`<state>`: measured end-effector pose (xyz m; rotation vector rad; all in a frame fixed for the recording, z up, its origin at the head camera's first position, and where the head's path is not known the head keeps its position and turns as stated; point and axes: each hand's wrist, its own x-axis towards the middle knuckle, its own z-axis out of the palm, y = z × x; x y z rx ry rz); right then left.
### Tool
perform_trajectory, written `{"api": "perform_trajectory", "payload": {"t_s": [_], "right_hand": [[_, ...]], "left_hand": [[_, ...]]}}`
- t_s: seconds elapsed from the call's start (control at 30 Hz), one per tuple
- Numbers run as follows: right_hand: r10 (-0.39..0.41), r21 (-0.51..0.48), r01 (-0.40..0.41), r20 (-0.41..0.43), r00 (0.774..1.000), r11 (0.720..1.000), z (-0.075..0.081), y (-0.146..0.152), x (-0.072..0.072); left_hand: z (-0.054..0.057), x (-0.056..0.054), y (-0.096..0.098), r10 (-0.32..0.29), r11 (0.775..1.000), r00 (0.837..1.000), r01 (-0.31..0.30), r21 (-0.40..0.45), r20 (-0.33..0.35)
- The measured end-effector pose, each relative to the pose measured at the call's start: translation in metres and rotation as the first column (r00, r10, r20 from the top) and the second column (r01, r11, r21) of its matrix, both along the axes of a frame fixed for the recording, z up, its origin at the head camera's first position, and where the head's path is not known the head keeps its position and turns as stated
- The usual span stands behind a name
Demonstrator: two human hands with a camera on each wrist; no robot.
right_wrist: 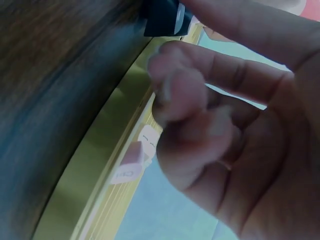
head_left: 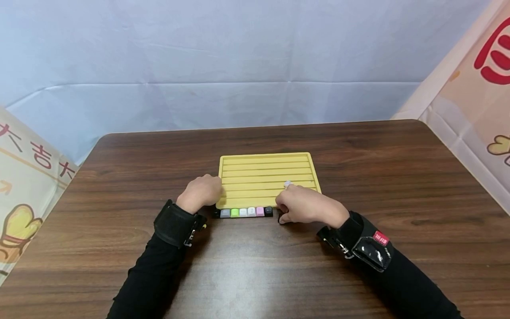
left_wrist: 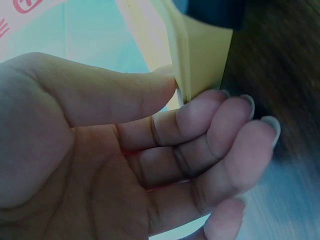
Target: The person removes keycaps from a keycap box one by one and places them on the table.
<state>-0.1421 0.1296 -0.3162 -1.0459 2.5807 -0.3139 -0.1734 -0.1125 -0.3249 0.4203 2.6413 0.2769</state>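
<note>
A yellow ridged tray [head_left: 267, 175] lies on the table. My left hand [head_left: 204, 191] grips its left edge, the thumb [left_wrist: 150, 92] on the rim and the curled fingers against the outer wall. Along the tray's front side runs a row of keycaps [head_left: 243, 212] in black, grey, green, white and pink. At the right end of that row, my right hand [head_left: 304, 204] pinches a black keycap [right_wrist: 162, 19] between thumb and index finger; the fingers partly hide it. A pale keycap [head_left: 287, 183] sits in the tray beside the right hand. The right wrist view shows a pink keycap [right_wrist: 131, 162] there.
The brown wooden table [head_left: 247, 274] extends on all sides of the tray. A pale blue cloth [head_left: 223, 66] hangs behind its far edge. Printed cloths [head_left: 474, 110] hang at both sides.
</note>
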Motion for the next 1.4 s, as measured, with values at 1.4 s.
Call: {"api": "perform_trajectory", "payload": {"t_s": [1.4], "right_hand": [[-0.107,0.028,0.110,-0.084,0.991,0.994,-0.0040,-0.0052,0.0048]], "left_hand": [[0.0024,0.0000,0.0019,0.003,1.000,1.000,-0.003,-0.011,0.010]]}}
